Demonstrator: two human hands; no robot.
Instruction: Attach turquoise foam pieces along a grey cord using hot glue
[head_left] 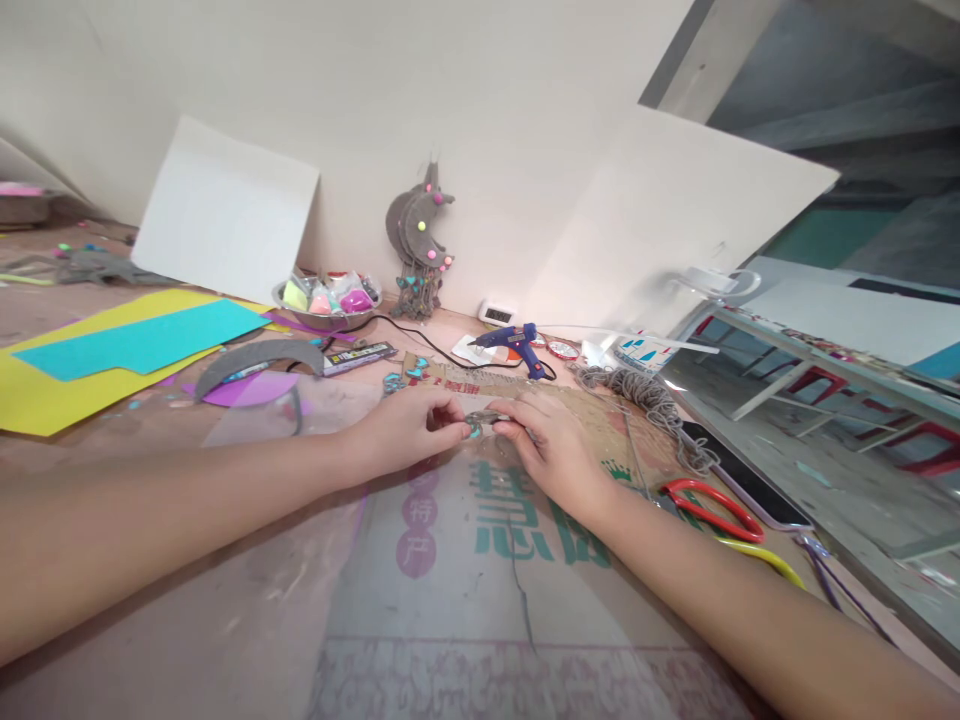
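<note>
My left hand (412,428) and my right hand (551,440) meet over the middle of a printed cardboard sheet (450,600). Between their fingertips is a small grey piece with a bit of turquoise (481,420), pinched from both sides. Its exact kind is too small to make out. Just beyond the hands lie a blue glue gun (517,345) with a black cord and several small turquoise-and-grey pieces (394,382). A tangled bundle of grey yarn (637,395) sits to the right of my right hand.
Red-handled scissors (716,508), a yellow handle (765,558) and a phone (739,475) lie at right. A grey crescent ornament (424,235) leans on the wall. A metal bowl (322,318) holds coloured packets. Yellow (45,400) and turquoise sheets (142,340) lie left.
</note>
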